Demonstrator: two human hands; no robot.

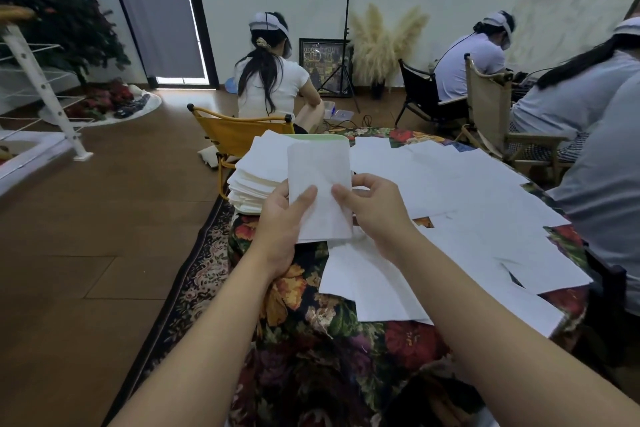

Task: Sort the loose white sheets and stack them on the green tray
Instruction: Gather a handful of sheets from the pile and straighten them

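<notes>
Pinching white sheet (320,184) with fingers of both hands, upright, long axis pointing away.

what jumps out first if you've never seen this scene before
Front and centre, the left hand and right hand hold a white sheet up between them. Just behind it, a thick stack of sheets sits on the green tray at the table's left edge. To the right, loose white sheets spread across the floral tablecloth.
</notes>
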